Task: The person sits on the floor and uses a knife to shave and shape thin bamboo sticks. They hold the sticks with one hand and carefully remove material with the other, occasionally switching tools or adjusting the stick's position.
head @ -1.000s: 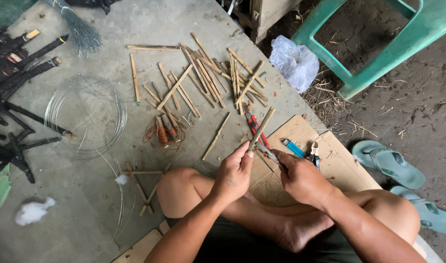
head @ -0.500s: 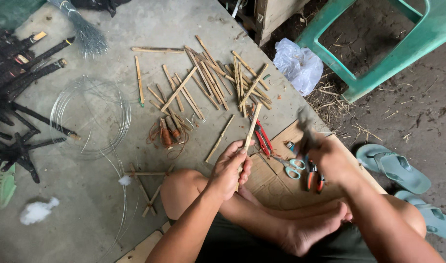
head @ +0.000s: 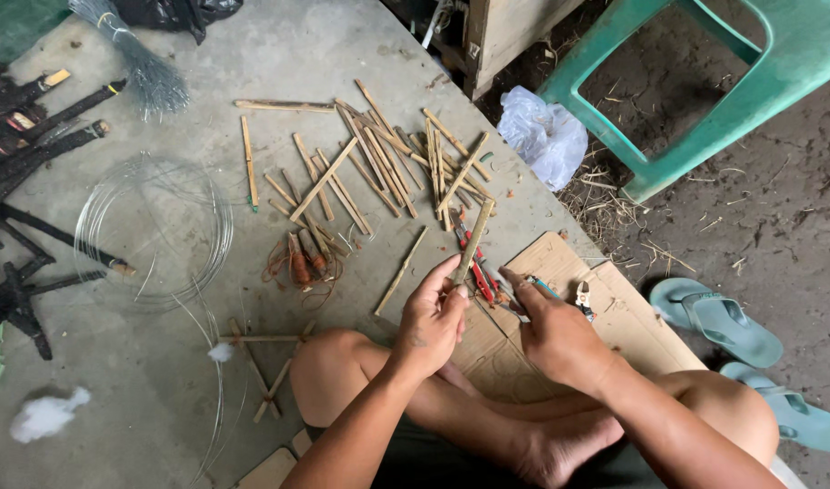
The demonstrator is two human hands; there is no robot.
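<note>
My left hand [head: 431,319] grips the lower end of a short bamboo stick [head: 475,237] that points up and away from me. My right hand [head: 556,333] is close beside it over the cardboard sheet [head: 614,337], fingers closed on a thin grey metal tool [head: 505,306] whose tip points toward the stick. Red-handled pliers [head: 476,268] lie just under the stick. A blue-handled tool [head: 546,288] and small cutters [head: 582,294] lie by my right fingers. I sit cross-legged with bare knees.
Several cut bamboo sticks [head: 379,158] are scattered on the concrete ahead. A wire coil [head: 152,231] lies left, dark star-shaped frames [head: 25,226] far left. A plastic bag [head: 543,134], a green plastic chair [head: 750,81] and green sandals [head: 723,317] are on the right.
My right hand came back left from the tools on the cardboard to the stick. My left hand kept the stick, shifting it slightly right.
</note>
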